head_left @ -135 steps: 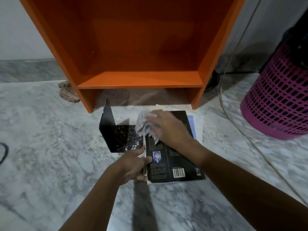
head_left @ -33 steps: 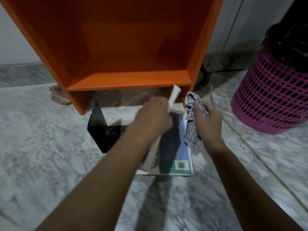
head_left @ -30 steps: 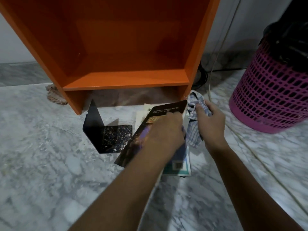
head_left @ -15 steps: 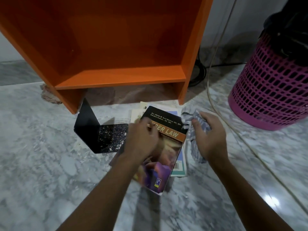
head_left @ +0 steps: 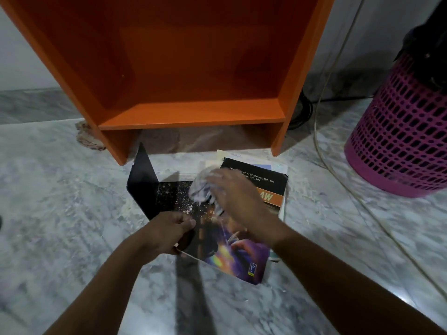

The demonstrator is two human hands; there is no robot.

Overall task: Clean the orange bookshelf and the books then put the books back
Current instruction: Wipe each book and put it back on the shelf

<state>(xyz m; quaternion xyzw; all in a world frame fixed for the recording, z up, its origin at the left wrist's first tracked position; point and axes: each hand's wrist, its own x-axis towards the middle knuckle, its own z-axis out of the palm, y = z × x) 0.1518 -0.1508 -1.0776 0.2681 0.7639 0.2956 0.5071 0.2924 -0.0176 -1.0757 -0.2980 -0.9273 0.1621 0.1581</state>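
Book-wiping on the marble floor, near the open front of the empty orange bookshelf. The right hand is closing its grip around a crumpled cloth and pressing it on the far left part of the top book, which is lying front cover up on a small stack of books just right of a black bookend speckled with pale dust. The left hand is pinching the top book's near left edge, steadying it. Likely hazards, as judged: a leftward stroke may be pushing dust onto the floor or dragging bookend grit back onto the cover; the top book, sitting skewed and overhanging the stack, may be sliding off if the left grip is loosening; a hard stroke may be creasing the soft cover. The pink basket and cable at right are standing well apart.
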